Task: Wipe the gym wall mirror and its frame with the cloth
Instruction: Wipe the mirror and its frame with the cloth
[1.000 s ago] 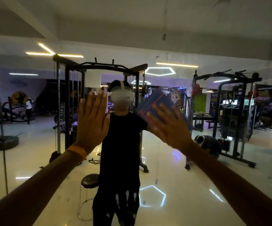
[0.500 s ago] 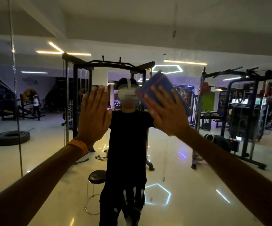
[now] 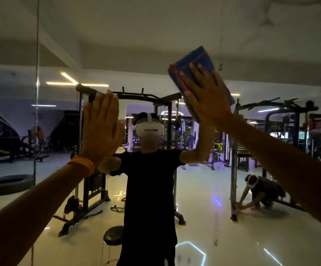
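We press the folded blue cloth high on the mirror under our flat, spread right hand, left hand braced open-palmed; unpinched, the cloth may slip, and the bracing palm may smudge glass.

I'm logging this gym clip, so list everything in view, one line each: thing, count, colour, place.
mirror: one, fills the view, vertical seam at left
cloth: one, blue with red stripes, flat on the glass, upper right
rack: one, black, reflected, centre
stool: one, black seat, reflected, bottom centre
tyre: one, black, reflected, on the floor at left
crouching person: one, dark clothes, reflected, lower right
wristband: one, orange, left wrist
left hand: open, flat on the glass
right hand: pressing the cloth
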A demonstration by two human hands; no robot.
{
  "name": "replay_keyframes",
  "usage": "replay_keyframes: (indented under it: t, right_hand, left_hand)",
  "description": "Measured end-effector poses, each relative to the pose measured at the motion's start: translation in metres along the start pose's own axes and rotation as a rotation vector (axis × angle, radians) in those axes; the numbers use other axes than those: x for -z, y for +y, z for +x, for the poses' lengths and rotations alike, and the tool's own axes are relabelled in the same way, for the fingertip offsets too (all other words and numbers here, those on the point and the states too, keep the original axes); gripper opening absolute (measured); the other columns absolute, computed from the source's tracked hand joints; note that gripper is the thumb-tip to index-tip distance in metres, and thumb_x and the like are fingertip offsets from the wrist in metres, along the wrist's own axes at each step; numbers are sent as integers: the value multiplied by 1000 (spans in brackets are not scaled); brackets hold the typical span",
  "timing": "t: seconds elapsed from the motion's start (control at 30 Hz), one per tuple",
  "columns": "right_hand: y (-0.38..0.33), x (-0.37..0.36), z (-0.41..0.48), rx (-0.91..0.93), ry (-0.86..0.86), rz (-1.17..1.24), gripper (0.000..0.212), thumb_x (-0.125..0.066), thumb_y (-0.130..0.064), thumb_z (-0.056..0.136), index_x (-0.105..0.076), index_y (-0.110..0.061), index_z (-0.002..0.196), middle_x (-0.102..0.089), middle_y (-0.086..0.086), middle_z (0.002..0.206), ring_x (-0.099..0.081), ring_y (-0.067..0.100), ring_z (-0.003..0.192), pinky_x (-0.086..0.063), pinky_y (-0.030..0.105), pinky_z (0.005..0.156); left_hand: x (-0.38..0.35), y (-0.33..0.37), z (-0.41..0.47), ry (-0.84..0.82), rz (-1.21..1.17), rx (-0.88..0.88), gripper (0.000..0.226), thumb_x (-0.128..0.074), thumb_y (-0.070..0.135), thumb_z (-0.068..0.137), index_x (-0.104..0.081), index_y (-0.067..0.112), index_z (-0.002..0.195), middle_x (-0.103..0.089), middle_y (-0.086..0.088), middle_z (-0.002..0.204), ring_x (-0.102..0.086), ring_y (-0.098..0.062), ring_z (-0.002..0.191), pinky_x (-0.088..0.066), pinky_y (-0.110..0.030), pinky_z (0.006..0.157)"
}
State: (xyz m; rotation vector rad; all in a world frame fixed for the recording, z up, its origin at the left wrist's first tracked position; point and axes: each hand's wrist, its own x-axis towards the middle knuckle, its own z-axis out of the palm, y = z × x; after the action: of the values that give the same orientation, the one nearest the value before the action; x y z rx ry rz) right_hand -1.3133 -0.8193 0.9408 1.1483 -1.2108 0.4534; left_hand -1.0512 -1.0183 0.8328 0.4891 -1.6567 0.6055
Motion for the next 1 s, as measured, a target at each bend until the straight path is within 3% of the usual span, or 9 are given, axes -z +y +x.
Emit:
replay_keyframes:
  t: [0.1, 0.23, 0.37, 0.57, 0.7, 0.8, 0.87, 0.93, 1.0]
  right_hand:
    - [-44, -7, 17, -281, 54, 39, 56, -18, -45, 111, -24, -26, 164, -23, 7, 170, -16, 28, 159, 0, 48, 127]
    - [-120, -24, -61, 174, -73, 49, 55, -17, -44, 112, -26, -26, 163, -23, 7, 170, -16, 29, 159, -9, 53, 127]
    - [-73, -15, -24, 365, -115, -7, 54, -25, -47, 110, -27, -30, 162, -24, 5, 170, -17, 27, 158, -10, 52, 128]
    - [-52, -13, 69, -376, 113, 18, 56, -22, -45, 110, -27, -26, 162, -25, 10, 169, -20, 30, 157, -13, 57, 127]
    - [-127, -22, 27, 69, 4, -5, 56, -24, -44, 110, -28, -27, 162, -25, 7, 169, -19, 27, 158, -8, 50, 128]
    - [-90, -17, 41, 317, -65, -70, 54, -26, -48, 110, -30, -30, 161, -29, 7, 168, -24, 28, 156, -15, 52, 127]
    - [-55, -11, 75, 125, 13, -82, 58, -18, -51, 110, -34, -28, 160, -33, 10, 166, -28, 31, 155, -24, 57, 123]
    - [-43, -4, 105, -253, 33, -20, 64, -10, -54, 107, -30, -26, 162, -28, 11, 168, -22, 32, 156, -19, 60, 124]
    - [-72, -10, 120, -452, 97, 26, 59, -22, -46, 108, -30, -23, 162, -27, 12, 168, -22, 34, 156, -16, 61, 125]
  left_hand:
    - [2, -4, 3, 38, -6, -24, 69, -23, 46, 108, -18, 6, 164, -8, -14, 173, -2, -32, 160, 3, -51, 130]
    - [7, -20, 16, 58, -18, -7, 70, -26, 44, 107, -16, 6, 164, -5, -13, 173, 0, -30, 161, 10, -43, 129]
    - [16, -45, 39, 48, -24, 37, 72, -23, 48, 105, -15, 9, 165, -5, -11, 173, 1, -28, 161, 1, -54, 129]
    - [18, -59, 49, 38, -41, -6, 73, -22, 51, 105, -17, 9, 164, -8, -11, 173, -1, -28, 161, -5, -61, 127]
    - [23, -80, 47, 50, -45, -59, 70, -23, 48, 106, -20, 8, 164, -10, -11, 173, 0, -26, 161, -2, -55, 129]
    - [33, -109, 53, 76, -38, -37, 71, -23, 48, 105, -18, 10, 165, -8, -11, 173, 0, -26, 161, 2, -51, 129]
    - [38, -128, 57, 86, -12, -24, 71, -23, 49, 105, -16, 11, 165, -10, -11, 173, -2, -28, 161, -1, -53, 129]
    - [41, -136, 59, 82, -2, -17, 72, -23, 50, 105, -16, 10, 165, -10, -11, 173, -3, -28, 161, -1, -54, 129]
    - [39, -134, 63, 76, -21, -23, 72, -23, 49, 105, -14, 10, 165, -8, -11, 173, -1, -27, 161, 2, -50, 130]
